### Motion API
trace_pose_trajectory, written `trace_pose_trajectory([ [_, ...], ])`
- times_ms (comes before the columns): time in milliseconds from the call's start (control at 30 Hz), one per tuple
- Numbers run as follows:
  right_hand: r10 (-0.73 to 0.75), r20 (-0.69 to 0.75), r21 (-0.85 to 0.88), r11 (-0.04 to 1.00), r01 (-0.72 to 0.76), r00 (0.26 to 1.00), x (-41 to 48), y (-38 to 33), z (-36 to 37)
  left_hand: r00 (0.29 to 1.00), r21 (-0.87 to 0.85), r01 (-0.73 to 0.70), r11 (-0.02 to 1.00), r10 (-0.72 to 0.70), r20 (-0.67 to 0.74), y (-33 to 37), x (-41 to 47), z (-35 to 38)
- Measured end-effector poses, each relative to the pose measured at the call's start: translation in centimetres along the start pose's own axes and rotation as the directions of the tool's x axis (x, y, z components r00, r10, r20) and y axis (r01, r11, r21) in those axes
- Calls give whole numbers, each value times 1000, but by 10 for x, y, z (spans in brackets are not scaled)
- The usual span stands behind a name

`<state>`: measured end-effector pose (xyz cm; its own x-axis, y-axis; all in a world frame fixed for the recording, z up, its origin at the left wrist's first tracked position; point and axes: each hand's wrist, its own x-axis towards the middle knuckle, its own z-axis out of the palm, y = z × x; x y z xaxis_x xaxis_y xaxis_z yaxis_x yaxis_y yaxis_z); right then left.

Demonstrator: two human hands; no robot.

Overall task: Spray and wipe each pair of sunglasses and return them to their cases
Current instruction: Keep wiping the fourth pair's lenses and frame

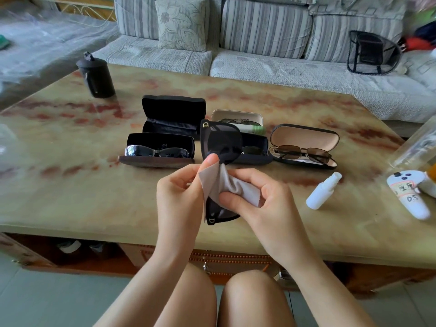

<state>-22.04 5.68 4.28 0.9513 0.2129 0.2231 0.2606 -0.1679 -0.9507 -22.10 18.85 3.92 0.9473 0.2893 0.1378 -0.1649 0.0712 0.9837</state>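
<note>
Black sunglasses [221, 143], lower lens mostly behind grey cloth [236, 188] and, seemingly, right hand [269, 204].

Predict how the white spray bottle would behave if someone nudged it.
The spray bottle lies on its side and looks round, so it would probably roll. The table looks glossy, so it may also slide. It seems small plastic, likely light.

Black sunglasses [221, 143] half behind cloth [232, 187]

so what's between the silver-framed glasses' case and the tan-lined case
In the head view, a dark open case, partly hidden behind the held black sunglasses.
</note>
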Motion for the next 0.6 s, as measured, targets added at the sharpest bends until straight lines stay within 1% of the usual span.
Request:
trace_pose_trajectory([
  [67,2,-8,-8,1000,-2,1000,0,0,-1,1000,23,-23,999,23,14,-1,0,-2],
  [200,34,-25,-11,999,-34,999,0,3,-4,993,109,-79,991,69,97,-4,-1,-4],
  [267,37,-34,-15,999,-38,999,0,3,-3,994,140,-79,987,67,90,-4,0,-4],
  [367,57,-72,-4,998,-57,996,0,3,-1,996,114,-77,991,71,54,-1,-1,-1],
  [500,136,-141,59,990,-128,981,3,3,1,997,40,-76,996,76,11,-1,-4,3],
  [600,177,-85,92,981,-170,980,4,2,1,998,-8,-61,998,61,10,-1,-6,4],
])
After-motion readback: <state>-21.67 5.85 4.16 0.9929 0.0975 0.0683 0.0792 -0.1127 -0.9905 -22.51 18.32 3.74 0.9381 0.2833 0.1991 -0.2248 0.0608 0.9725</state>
